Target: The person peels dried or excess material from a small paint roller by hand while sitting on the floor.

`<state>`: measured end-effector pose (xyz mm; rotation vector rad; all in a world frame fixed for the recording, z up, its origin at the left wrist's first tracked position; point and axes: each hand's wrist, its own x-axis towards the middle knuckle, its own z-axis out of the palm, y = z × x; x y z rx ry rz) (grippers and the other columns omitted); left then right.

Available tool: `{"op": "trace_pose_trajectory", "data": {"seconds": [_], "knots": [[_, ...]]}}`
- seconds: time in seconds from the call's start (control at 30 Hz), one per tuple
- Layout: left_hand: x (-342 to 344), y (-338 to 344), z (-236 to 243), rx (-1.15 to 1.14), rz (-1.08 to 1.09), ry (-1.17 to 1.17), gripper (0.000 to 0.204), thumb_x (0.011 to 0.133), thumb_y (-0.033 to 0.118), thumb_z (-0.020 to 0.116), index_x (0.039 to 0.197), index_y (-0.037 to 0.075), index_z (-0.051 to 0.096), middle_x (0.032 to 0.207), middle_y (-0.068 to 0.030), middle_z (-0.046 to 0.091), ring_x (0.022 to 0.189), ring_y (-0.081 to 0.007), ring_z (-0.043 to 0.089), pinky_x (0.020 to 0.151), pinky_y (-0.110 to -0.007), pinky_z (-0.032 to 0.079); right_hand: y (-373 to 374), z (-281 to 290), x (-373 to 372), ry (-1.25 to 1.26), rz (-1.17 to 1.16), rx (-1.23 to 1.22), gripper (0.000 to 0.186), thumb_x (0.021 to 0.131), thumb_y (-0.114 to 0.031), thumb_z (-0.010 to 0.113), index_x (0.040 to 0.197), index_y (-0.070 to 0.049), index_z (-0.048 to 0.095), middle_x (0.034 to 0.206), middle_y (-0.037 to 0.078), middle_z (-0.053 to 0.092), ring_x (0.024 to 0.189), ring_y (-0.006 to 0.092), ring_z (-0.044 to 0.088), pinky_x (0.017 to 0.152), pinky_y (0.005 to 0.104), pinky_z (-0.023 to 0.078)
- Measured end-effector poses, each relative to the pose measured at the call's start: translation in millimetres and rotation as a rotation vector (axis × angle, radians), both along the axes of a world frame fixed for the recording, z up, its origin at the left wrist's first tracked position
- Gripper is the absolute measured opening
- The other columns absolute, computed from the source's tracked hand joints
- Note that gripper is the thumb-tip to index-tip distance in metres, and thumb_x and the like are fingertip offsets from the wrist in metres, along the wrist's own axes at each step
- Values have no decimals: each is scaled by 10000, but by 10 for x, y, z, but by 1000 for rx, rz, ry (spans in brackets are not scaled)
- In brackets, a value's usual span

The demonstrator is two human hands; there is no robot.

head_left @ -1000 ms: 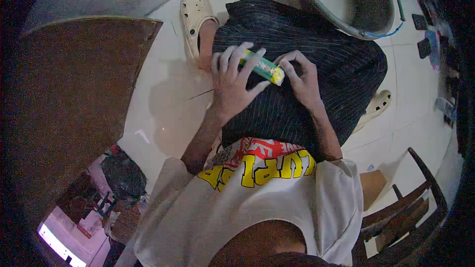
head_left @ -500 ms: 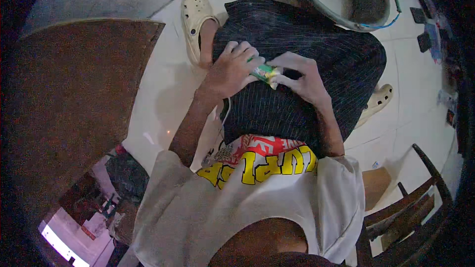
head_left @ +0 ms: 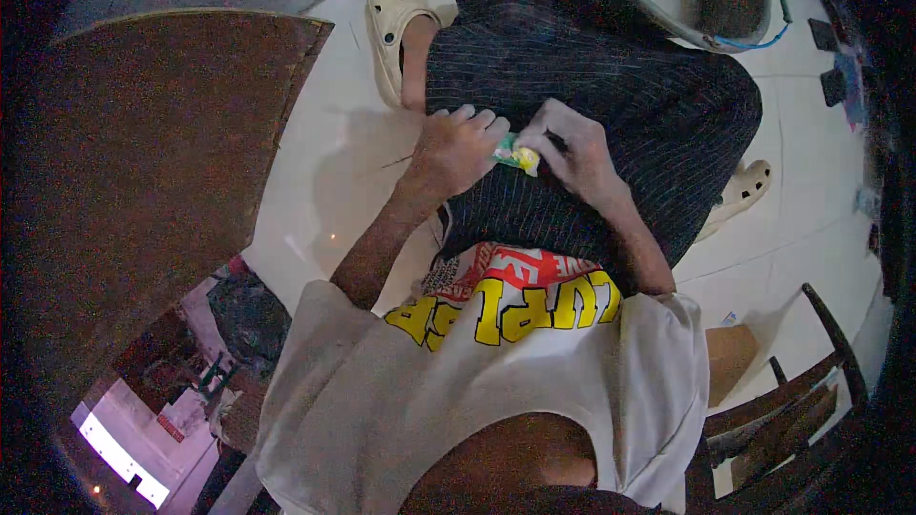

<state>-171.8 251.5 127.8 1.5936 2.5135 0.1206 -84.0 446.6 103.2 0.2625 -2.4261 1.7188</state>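
Observation:
Above my lap I hold a small, shiny green and yellow packet. My left hand is closed around its left end, which is hidden in the fist. The fingers of my right hand are bent, with thumb and forefinger pinched together at the packet's upper right edge. Whatever lies between those fingertips is too small to make out. The packet's yellow end sticks out below the pinch. Under both hands spreads the dark striped cloth over my legs.
A grey bucket with a blue-and-green handle stands at the far right on pale floor tiles. Cream clogs are on my feet. A brown board fills the left side, and a dark wooden chair stands at the lower right.
My right thumb has drawn up from the packet's lower end to the forefinger at its upper edge. More of the packet's yellow end shows. The whole view has shifted slightly.

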Motion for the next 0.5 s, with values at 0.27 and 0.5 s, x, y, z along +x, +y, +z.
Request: {"op": "trace_pose_trajectory", "data": {"seconds": [0.27,0.5], "knots": [[189,5,-76,128,93,91,277,732,232,680,982,133,614,886,-17,563,880,-202,573,695,-391,446,-65,34,-136,-259,-366,-159,101,844,-99,687,844,2,684,786,117,673,770,182,651,717,299,501],[179,-49,-176,236,154,63,240,745,207,656,969,124,642,902,-25,579,877,-199,574,692,-384,434,73,-35,-92,-271,-176,-339,160,857,-113,687,971,-3,665,895,57,683,847,111,624,770,280,500]]}}
